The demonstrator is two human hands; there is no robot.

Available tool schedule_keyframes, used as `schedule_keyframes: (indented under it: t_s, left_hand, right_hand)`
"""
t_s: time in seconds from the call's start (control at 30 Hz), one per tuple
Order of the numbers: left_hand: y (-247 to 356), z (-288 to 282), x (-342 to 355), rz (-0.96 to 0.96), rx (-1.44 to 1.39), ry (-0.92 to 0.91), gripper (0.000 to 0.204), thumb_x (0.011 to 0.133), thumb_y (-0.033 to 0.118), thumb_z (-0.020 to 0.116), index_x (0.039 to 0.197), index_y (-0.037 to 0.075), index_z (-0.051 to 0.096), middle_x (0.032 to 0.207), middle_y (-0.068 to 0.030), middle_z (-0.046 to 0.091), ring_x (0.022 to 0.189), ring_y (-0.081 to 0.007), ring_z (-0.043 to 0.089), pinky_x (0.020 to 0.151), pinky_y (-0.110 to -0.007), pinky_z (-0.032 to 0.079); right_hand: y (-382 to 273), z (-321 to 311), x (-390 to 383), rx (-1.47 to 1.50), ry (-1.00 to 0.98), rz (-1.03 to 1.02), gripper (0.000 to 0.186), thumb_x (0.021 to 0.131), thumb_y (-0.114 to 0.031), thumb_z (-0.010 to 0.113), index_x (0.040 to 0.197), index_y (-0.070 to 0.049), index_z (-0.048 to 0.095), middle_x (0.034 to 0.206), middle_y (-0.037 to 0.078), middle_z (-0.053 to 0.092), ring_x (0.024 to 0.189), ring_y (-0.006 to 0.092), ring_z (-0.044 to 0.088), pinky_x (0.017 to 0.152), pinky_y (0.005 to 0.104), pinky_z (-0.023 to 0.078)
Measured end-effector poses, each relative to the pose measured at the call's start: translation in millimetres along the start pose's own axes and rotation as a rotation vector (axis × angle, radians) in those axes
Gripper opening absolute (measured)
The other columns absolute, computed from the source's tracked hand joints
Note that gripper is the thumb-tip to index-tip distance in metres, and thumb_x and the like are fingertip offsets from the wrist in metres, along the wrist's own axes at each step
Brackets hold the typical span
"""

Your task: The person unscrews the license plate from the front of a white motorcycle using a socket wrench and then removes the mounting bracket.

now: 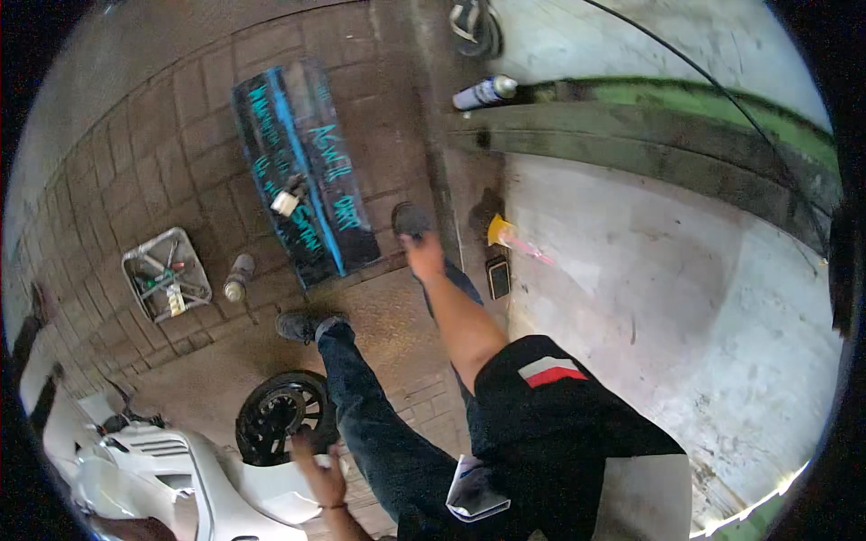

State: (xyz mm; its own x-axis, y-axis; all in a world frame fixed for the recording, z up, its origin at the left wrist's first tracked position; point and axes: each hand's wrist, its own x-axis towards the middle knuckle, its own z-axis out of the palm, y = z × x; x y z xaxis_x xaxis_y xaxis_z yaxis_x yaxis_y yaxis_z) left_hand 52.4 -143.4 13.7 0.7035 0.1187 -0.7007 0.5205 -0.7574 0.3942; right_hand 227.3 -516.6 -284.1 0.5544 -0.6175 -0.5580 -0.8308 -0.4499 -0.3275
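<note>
My right hand (424, 252) is extended along my right leg, above or beside my dark shoe (410, 216); its fingertips are too indistinct to show whether they grip anything. My left hand (317, 469) is low in the view, fingers apart, beside a white scooter's bodywork (198, 487) and just below its black front wheel (266, 397); whether it touches either is unclear. A folded booklet or sheet (478, 487) rests by my lap.
A dark lettered board (347, 243) lies ahead with a small pale object (284, 203) on it. Left are a metal tray of tools (126, 270) and a spray can (239, 278). Another can (484, 93), a yellow-pink tool (501, 233) and a phone (498, 278) lie rightward along the pale wall (649, 270).
</note>
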Motion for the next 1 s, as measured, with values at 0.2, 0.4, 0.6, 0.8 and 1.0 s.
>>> schedule_keyframes:
  t_s: [0.2,0.4,0.6,0.8,1.0]
  left_hand:
    - [54,74,30,0.036,0.021,-0.203,0.039,0.084,0.023,0.062,0.113,-0.002,0.053,0.11,-0.0241,0.054,0.104,-0.0428,0.05,0.09,-0.048,0.041]
    - [40,72,42,-0.202,-0.095,-0.202,0.04,0.085,0.023,0.062,0.113,-0.004,0.054,0.112,-0.0224,0.056,0.098,-0.0408,0.055,0.087,-0.044,0.044]
    - [97,82,98,0.168,0.115,-0.118,0.032,0.084,0.019,0.063,0.106,-0.003,0.056,0.101,-0.0241,0.058,0.096,-0.0437,0.055,0.082,-0.047,0.045]
    - [240,66,143,0.375,0.106,-0.205,0.043,0.085,0.025,0.062,0.116,-0.002,0.051,0.116,-0.027,0.052,0.113,-0.0442,0.047,0.095,-0.047,0.039]
    - [286,74,133,0.531,0.014,-0.119,0.033,0.086,0.024,0.06,0.114,0.007,0.055,0.109,-0.0173,0.056,0.102,-0.0385,0.052,0.084,-0.047,0.041]
  right_hand:
    - [192,-104,74,0.283,0.413,0.698,0.047,0.085,-0.039,0.06,0.106,0.003,0.058,0.089,0.016,0.062,0.075,0.0294,0.058,0.064,0.0382,0.047]
    - [197,-130,125,1.163,0.288,0.681,0.035,0.095,-0.037,0.051,0.1,-0.003,0.057,0.074,0.008,0.057,0.051,0.0168,0.05,0.046,0.0272,0.042]
    - [218,-118,102,0.36,0.615,-0.03,0.03,0.096,-0.031,0.051,0.087,-0.004,0.062,0.07,0.004,0.058,0.055,0.0117,0.049,0.048,0.0261,0.038]
    - [6,-214,-10,0.773,0.425,-0.108,0.024,0.095,-0.023,0.055,0.097,0.0,0.059,0.08,0.006,0.061,0.072,0.0126,0.054,0.064,0.0281,0.043]
    - [-61,-263,-42,0.514,0.289,-0.451,0.023,0.092,-0.014,0.058,0.107,0.003,0.056,0.105,0.012,0.061,0.097,0.0205,0.057,0.089,0.0333,0.043]
